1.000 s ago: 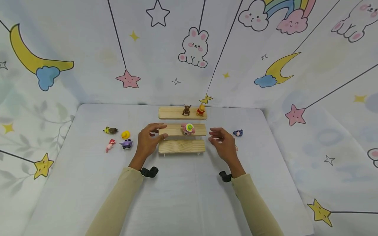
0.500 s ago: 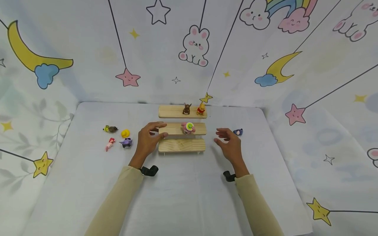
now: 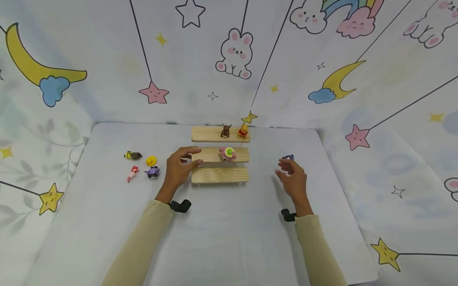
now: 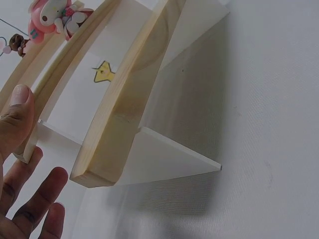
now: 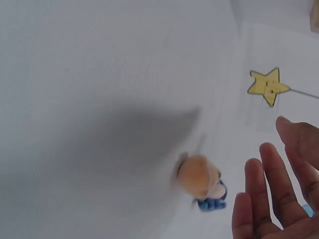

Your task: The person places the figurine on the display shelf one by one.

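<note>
My left hand (image 3: 179, 169) holds the left end of the middle plank (image 3: 211, 155) of a three-step wooden display stand, its thumb (image 4: 17, 112) resting on the plank in the left wrist view. A pink figurine (image 3: 227, 153) with a green-and-white top stands on that plank. On the top plank (image 3: 205, 134) are a brown long-eared figurine (image 3: 226, 130) and a yellow bear figurine (image 3: 243, 130) in red. My right hand (image 3: 294, 180) hovers with loosely bent fingers, holding nothing, just in front of a dark blue figurine (image 3: 288, 157). A tan-and-blue figurine (image 5: 199, 177) lies beyond the fingers in the right wrist view.
Left of the stand lie a yellow-and-brown figurine (image 3: 132, 155), a yellow hat-like piece (image 3: 151, 160), a red-and-pink figurine (image 3: 133, 174) and a purple figurine (image 3: 152, 172). The bottom plank (image 3: 220, 175) stands nearest me. Printed cloth walls surround the white table (image 3: 214, 238).
My right hand has moved to the right, away from the stand, and now partly covers the dark blue figurine. The left hand stays on the middle plank.
</note>
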Motion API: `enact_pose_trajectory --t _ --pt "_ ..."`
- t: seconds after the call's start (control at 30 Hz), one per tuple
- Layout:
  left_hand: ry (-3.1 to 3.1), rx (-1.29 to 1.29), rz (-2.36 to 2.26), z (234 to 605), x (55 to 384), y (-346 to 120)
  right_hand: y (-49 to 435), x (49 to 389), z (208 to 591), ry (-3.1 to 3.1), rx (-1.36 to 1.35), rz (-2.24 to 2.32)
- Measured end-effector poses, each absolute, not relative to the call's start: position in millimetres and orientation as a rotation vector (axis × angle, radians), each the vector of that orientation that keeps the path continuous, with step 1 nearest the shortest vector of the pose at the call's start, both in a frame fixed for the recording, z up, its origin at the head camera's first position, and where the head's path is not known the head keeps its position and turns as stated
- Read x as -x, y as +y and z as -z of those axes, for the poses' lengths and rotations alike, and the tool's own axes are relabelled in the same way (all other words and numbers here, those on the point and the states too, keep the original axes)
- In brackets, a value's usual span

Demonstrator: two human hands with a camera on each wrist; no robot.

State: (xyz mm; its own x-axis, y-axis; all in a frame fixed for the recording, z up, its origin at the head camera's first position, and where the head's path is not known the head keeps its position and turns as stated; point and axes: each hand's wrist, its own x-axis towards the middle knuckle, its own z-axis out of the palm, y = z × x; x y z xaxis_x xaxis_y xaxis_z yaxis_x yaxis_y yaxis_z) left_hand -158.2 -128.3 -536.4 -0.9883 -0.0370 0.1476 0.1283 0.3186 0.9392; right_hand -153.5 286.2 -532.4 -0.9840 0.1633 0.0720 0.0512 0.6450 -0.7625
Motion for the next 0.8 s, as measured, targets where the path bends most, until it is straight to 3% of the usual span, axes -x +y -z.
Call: enact_pose_trajectory --t 0.3,0.8 --pt "-2.455 0.088 1.729 540 160 -129 308 150 534 -2.761 0.378 -1.241" --pt "-2.458 0.074 1.738 539 159 -129 318 146 546 -2.837 0.434 -1.282"
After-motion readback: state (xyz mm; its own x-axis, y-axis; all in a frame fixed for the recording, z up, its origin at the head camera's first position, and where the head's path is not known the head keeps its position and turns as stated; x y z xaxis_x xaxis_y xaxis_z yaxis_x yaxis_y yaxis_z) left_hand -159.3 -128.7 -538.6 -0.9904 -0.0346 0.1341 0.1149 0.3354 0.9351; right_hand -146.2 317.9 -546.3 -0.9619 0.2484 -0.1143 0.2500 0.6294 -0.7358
